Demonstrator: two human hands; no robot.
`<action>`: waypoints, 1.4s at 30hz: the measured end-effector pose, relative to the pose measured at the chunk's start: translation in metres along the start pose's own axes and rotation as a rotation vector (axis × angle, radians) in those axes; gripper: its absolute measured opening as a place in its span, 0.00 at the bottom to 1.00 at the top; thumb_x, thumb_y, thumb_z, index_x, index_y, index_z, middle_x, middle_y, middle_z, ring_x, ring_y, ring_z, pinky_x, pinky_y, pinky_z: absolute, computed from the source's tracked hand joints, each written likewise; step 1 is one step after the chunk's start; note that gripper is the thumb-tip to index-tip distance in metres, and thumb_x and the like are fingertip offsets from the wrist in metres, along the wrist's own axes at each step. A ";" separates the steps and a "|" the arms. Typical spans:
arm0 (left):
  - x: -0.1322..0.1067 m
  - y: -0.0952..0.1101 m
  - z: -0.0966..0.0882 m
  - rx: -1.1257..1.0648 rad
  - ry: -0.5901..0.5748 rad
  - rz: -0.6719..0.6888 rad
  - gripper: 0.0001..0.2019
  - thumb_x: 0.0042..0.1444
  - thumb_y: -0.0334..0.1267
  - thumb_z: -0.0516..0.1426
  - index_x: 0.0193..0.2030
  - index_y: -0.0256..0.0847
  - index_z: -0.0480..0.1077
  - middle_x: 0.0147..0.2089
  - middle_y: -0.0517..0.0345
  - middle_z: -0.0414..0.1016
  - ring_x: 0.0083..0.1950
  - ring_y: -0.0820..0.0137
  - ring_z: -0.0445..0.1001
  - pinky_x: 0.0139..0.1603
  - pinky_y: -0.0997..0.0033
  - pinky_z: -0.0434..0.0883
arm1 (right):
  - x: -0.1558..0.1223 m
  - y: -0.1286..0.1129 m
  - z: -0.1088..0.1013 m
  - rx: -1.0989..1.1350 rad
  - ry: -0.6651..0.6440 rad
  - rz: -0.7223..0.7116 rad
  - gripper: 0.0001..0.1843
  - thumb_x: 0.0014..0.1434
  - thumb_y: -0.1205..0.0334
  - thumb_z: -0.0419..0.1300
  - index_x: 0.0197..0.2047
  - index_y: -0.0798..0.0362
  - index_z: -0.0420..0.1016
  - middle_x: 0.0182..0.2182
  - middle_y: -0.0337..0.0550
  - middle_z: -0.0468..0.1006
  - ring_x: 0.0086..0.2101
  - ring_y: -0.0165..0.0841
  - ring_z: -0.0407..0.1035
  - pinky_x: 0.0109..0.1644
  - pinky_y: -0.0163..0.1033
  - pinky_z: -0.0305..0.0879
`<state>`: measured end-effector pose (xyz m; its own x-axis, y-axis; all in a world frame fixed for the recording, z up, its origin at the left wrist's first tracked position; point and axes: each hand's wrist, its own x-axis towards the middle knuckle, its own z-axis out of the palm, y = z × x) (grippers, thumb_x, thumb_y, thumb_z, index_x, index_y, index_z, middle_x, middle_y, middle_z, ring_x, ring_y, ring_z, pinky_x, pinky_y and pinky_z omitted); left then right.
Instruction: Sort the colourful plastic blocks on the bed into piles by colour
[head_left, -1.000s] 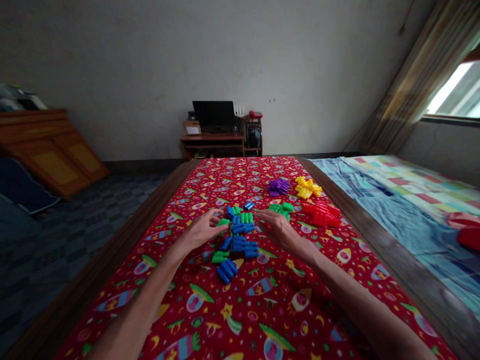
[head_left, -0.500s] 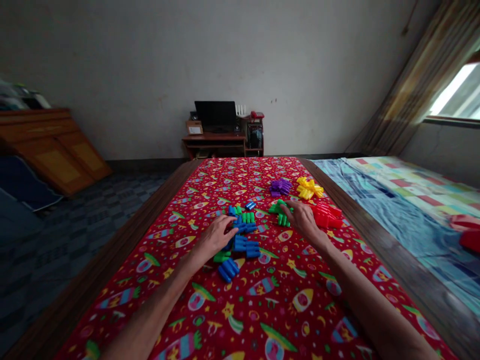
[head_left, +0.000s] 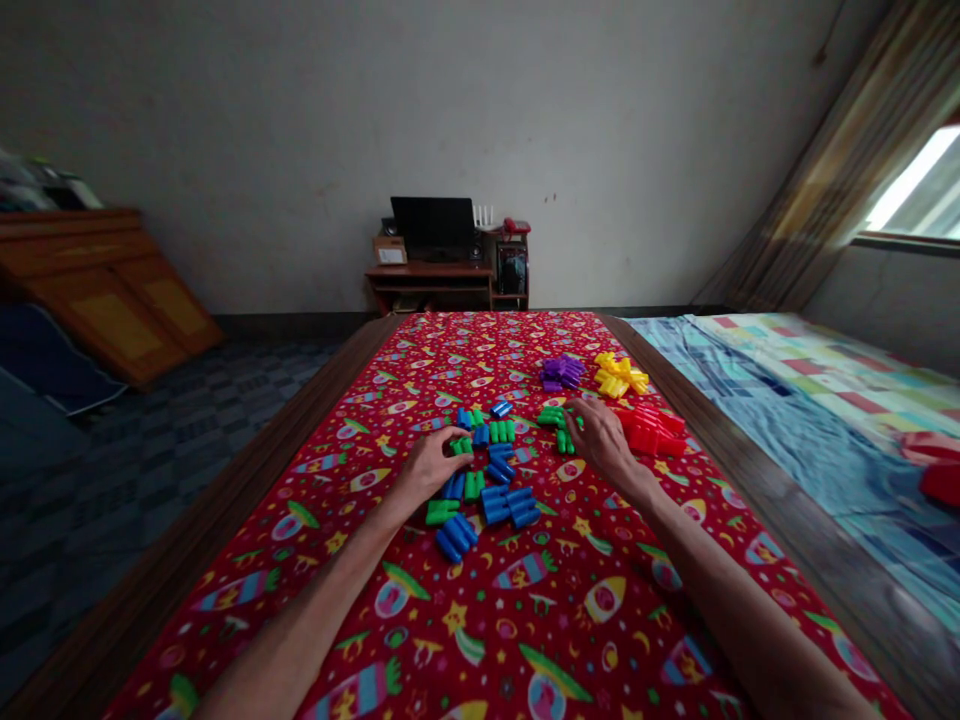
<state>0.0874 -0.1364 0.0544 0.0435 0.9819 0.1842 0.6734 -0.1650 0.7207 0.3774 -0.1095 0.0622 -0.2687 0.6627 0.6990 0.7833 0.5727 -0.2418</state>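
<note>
1. Starting at your left: the counter (head_left: 313, 400) shows a dark, wood-like edge. It carries a red cloth (head_left: 262, 530), soft-looking, printed with rockets and stars.
2. Your left hand (head_left: 456, 446) has its thumb and fingers curved around a small green ridged plastic block (head_left: 460, 447). You appear to take it by its sides, where the parallel tubes give the digits something to bear on. Whether the grip is firm, I cannot tell.
3. Right of and below that hand lie loose blue tubular plastic blocks (head_left: 456, 538) mixed with green ones. They are glossy, and some touch. The spread seems to leave single blocks easy to reach.
4. Next, a small heap of green ridged plastic blocks (head_left: 553, 415) sits apart from the mix.
5. Behind it lies a purple plastic heap (head_left: 562, 372), jumbled and one colour only.
6. Your right hand (head_left: 573, 420) is at the green heap, palm down, fingers bent over its right side. Its fingertips are partly hidden; I cannot tell whether they are clamped on anything.
7. Farther right, a shiny yellow plastic heap (head_left: 621, 376) lies behind a larger red plastic heap (head_left: 652, 432). Placement appears to follow colour.
</note>
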 end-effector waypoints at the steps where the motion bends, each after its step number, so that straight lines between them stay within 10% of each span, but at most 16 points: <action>1: 0.000 0.002 -0.001 -0.050 0.019 -0.013 0.15 0.46 0.38 0.64 0.43 0.40 0.75 0.37 0.56 0.80 0.39 0.63 0.78 0.42 0.64 0.75 | 0.000 -0.011 0.000 0.103 -0.011 -0.035 0.13 0.67 0.61 0.50 0.44 0.54 0.75 0.34 0.50 0.78 0.36 0.36 0.72 0.42 0.38 0.65; 9: -0.021 0.043 0.014 -0.097 0.034 0.287 0.23 0.48 0.32 0.63 0.53 0.44 0.69 0.46 0.55 0.78 0.46 0.64 0.78 0.47 0.65 0.76 | -0.009 -0.077 0.010 0.505 -0.289 -0.054 0.15 0.66 0.59 0.53 0.51 0.54 0.75 0.29 0.42 0.80 0.26 0.30 0.72 0.31 0.32 0.62; 20: -0.027 -0.010 0.007 0.349 -0.167 0.302 0.13 0.53 0.41 0.62 0.46 0.44 0.74 0.49 0.51 0.77 0.54 0.61 0.74 0.57 0.62 0.68 | 0.046 0.024 0.005 -0.085 -0.278 0.221 0.16 0.61 0.64 0.57 0.51 0.53 0.78 0.37 0.51 0.83 0.37 0.38 0.76 0.37 0.34 0.63; 24: -0.023 0.004 0.005 0.241 -0.252 0.167 0.12 0.49 0.37 0.63 0.42 0.45 0.76 0.44 0.54 0.80 0.47 0.61 0.77 0.50 0.64 0.71 | 0.046 0.032 0.023 -0.111 -0.339 0.143 0.13 0.62 0.63 0.57 0.47 0.55 0.80 0.36 0.51 0.83 0.36 0.36 0.76 0.38 0.34 0.63; 29: -0.010 0.024 -0.009 0.083 -0.061 0.072 0.09 0.48 0.39 0.62 0.37 0.42 0.75 0.38 0.55 0.81 0.41 0.62 0.78 0.44 0.65 0.73 | 0.040 0.035 0.025 -0.049 -0.280 0.094 0.18 0.66 0.58 0.52 0.39 0.59 0.80 0.30 0.51 0.81 0.31 0.33 0.73 0.35 0.34 0.60; 34: -0.007 0.025 -0.011 -0.255 0.047 0.027 0.19 0.49 0.51 0.60 0.39 0.38 0.73 0.36 0.52 0.80 0.38 0.63 0.78 0.40 0.66 0.74 | 0.051 -0.007 0.010 0.164 -0.172 0.080 0.22 0.68 0.55 0.50 0.35 0.58 0.81 0.24 0.46 0.78 0.26 0.30 0.68 0.32 0.33 0.56; 38: -0.010 0.031 -0.006 -0.356 0.077 -0.009 0.22 0.48 0.56 0.61 0.38 0.37 0.74 0.35 0.52 0.80 0.37 0.63 0.79 0.39 0.67 0.74 | 0.053 -0.065 0.009 0.569 -0.413 -0.075 0.21 0.66 0.51 0.52 0.39 0.58 0.80 0.25 0.40 0.76 0.25 0.27 0.65 0.30 0.30 0.54; 42: -0.011 0.036 -0.017 -0.194 0.001 0.053 0.22 0.57 0.57 0.53 0.39 0.39 0.75 0.35 0.54 0.81 0.38 0.63 0.78 0.41 0.68 0.73 | 0.052 -0.075 0.015 0.490 -0.462 -0.132 0.11 0.62 0.61 0.58 0.38 0.57 0.79 0.21 0.36 0.73 0.22 0.24 0.61 0.28 0.29 0.52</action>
<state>0.0982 -0.1550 0.0896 0.0742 0.9712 0.2264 0.5151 -0.2317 0.8252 0.2963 -0.1112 0.1065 -0.6412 0.6480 0.4110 0.4125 0.7427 -0.5274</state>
